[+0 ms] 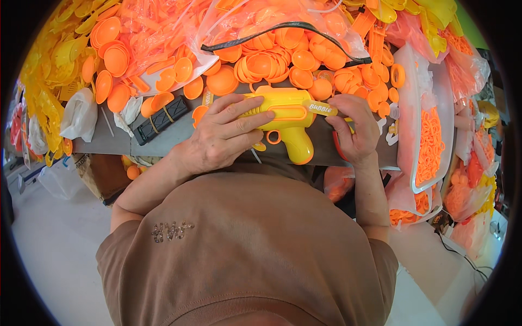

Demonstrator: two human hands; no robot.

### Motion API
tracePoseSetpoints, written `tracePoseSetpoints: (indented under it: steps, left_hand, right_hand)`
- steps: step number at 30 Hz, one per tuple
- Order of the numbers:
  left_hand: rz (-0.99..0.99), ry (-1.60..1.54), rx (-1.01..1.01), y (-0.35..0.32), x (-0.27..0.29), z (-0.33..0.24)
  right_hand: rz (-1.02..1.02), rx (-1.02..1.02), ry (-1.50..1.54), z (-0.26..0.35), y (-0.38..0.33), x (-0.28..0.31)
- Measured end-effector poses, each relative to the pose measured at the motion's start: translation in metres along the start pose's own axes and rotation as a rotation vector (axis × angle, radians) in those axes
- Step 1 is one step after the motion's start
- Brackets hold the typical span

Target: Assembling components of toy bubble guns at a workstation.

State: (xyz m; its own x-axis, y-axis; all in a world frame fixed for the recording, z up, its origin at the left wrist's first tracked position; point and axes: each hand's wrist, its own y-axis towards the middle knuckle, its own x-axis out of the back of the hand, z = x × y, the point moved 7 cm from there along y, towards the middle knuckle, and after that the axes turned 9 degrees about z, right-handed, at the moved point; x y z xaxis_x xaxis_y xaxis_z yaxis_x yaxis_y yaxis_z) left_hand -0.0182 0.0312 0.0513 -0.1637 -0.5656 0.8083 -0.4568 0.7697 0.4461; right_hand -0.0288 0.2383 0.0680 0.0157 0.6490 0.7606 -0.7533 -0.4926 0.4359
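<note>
A yellow toy gun [298, 144] with orange trim and an orange trigger is held sideways at the table's near edge, its grip pointing down. My left hand [220, 133] wraps over its front end, fingers lying across the top of the body. At the gun's rear end my right hand [354, 127] pinches a small orange strip with pale lettering [321, 108] between thumb and fingers. The strip lies against the gun's side. Below the right hand a red curved piece [339, 145] shows in part; whether that hand touches it cannot be told.
Orange round cups [261, 65] are heaped along the back, under a clear bag with a black strap [288, 25]. Yellow parts [57, 60] pile up at left. A black rectangular piece [161, 120] lies nearby. At right stands a clear bin [405, 136] of orange rings [429, 144].
</note>
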Motion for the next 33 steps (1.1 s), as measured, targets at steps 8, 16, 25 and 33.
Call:
tracePoseSetpoints:
  steps: [8,16,25,33]
  left_hand:
    - [-0.015,0.008,0.005,-0.001,-0.002,0.0]
    - [-0.018,0.001,0.0,-0.003,-0.002,0.001]
    - [-0.028,-0.005,-0.013,-0.004,-0.003,0.001]
    - [0.0,0.034,-0.01,-0.002,-0.005,-0.001]
  right_hand:
    - [0.058,0.154,-0.059,0.012,0.011,-0.012]
    - [0.079,0.156,0.047,0.016,0.018,-0.022]
    - [0.002,0.028,0.127,0.013,0.017,-0.029]
    - [-0.052,-0.005,0.174,0.013,0.011,-0.037]
